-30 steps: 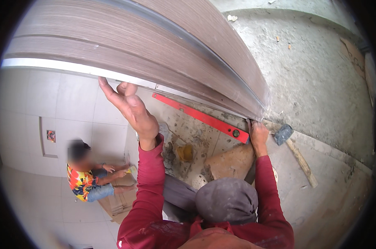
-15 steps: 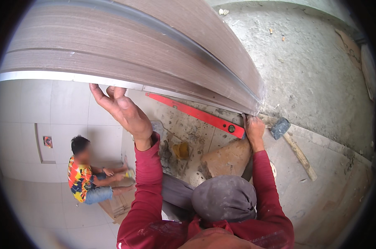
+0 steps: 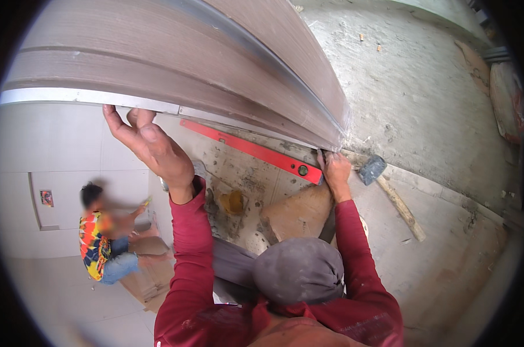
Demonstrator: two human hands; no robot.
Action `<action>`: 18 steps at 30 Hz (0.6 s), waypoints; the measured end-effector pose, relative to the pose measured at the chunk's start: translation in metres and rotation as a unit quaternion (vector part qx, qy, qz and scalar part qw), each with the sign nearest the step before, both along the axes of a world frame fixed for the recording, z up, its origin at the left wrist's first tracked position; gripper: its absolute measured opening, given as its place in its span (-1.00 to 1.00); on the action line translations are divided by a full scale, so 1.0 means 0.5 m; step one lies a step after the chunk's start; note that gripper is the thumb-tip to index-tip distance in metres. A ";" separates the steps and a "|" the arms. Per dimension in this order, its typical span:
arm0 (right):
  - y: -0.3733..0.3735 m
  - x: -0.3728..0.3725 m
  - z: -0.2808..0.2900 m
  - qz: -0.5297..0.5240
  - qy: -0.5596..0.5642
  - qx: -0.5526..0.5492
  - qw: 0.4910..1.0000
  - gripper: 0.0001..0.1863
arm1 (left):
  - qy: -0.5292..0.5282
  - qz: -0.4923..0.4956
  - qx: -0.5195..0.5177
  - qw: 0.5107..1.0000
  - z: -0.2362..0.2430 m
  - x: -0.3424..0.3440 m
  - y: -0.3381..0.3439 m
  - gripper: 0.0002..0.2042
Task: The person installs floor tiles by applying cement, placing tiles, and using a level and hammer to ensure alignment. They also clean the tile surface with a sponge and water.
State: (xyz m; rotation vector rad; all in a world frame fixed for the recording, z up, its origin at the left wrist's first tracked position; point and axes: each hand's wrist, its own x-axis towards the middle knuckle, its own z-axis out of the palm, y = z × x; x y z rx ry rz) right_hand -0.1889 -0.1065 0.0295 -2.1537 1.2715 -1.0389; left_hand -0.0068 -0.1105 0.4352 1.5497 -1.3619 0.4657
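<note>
A wood-grain panel [image 3: 175, 52] spans the top, with a pale metal strip [image 3: 59, 95] along its near edge. My left hand [image 3: 157, 150] is raised below that strip, fingers apart, fingertips touching the edge. My right hand [image 3: 336, 170] is closed at the panel's lower right corner; what its fingers hold is small, dark and unclear. A red spirit level [image 3: 256, 154] lies below the panel between my hands, its right end beside my right hand. A rubber mallet [image 3: 372, 169] with a wooden handle lies just right of that hand.
A co-worker [image 3: 94, 243] sits by the tiled wall [image 3: 48, 133] at left, holding a small yellow item. Below the level are a yellow scoop-like object [image 3: 232, 202] and a brown board [image 3: 291, 214]. Rough concrete floor [image 3: 406, 98] lies upper right, a bag [image 3: 508, 101] at its edge.
My view has shifted, so panel, tools and hands appear further left. My hands keep their places on the panel. The co-worker has raised the yellow item toward the wall.
</note>
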 end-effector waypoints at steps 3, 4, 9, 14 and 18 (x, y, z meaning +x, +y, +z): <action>0.003 0.000 -0.003 -0.003 0.015 0.004 1.000 -0.70 | 0.008 -0.015 -0.007 1.000 -0.002 0.000 -0.001 -0.18; 0.004 0.001 -0.005 -0.002 0.017 0.003 1.000 -0.70 | 0.013 -0.021 -0.009 1.000 -0.002 0.001 -0.002 -0.18; -0.001 0.000 -0.008 0.003 0.016 -0.018 1.000 -0.70 | 0.021 -0.022 -0.010 0.999 0.000 -0.012 0.000 -0.23; -0.002 0.004 0.011 0.006 0.006 -0.026 1.000 -0.71 | 0.033 -0.051 0.026 0.998 0.009 -0.018 0.022 0.05; -0.006 0.003 0.014 -0.001 -0.004 -0.045 0.999 -0.72 | -0.073 -0.027 0.108 0.991 0.021 -0.002 0.044 0.30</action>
